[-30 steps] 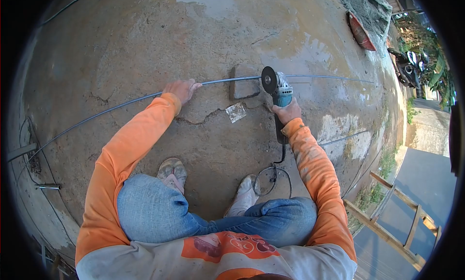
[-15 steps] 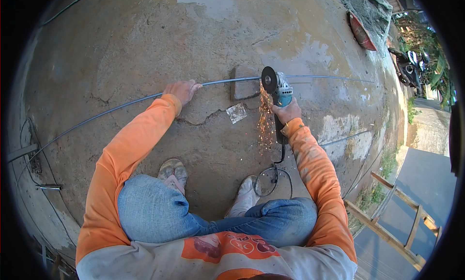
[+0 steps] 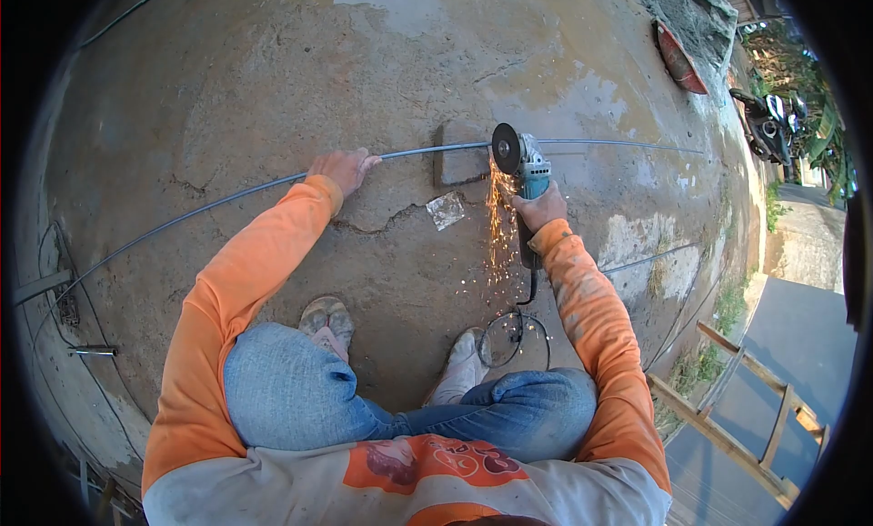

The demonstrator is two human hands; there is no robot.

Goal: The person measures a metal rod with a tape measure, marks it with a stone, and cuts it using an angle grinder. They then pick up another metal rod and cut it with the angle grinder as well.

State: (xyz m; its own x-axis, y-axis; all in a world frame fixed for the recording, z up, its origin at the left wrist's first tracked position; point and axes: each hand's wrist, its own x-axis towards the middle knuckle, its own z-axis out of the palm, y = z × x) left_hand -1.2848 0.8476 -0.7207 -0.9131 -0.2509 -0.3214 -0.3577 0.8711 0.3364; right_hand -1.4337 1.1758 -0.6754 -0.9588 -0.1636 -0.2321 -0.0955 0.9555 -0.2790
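A long thin steel rod [image 3: 227, 199] lies across the concrete ground and rests on a small concrete block [image 3: 459, 167]. My left hand [image 3: 341, 169] presses the rod down, left of the block. My right hand [image 3: 538, 208] grips a teal angle grinder [image 3: 527, 173]; its dark disc [image 3: 506, 148] touches the rod just right of the block. Orange sparks [image 3: 496, 226] spray from the disc toward my feet. I am squatting, in orange sleeves and jeans.
The grinder's black cord [image 3: 518, 330] coils by my right foot. A flat scrap [image 3: 445, 210] lies below the block. A wooden ladder [image 3: 737, 417] lies at the right, a red basin [image 3: 677, 62] and a motorbike [image 3: 768, 130] farther off. More thin rods [image 3: 650, 258] lie at the right.
One second ago the disc sat at the rod with no sparks. Sparks began half a second ago and still fly now. Both hands stay in place.
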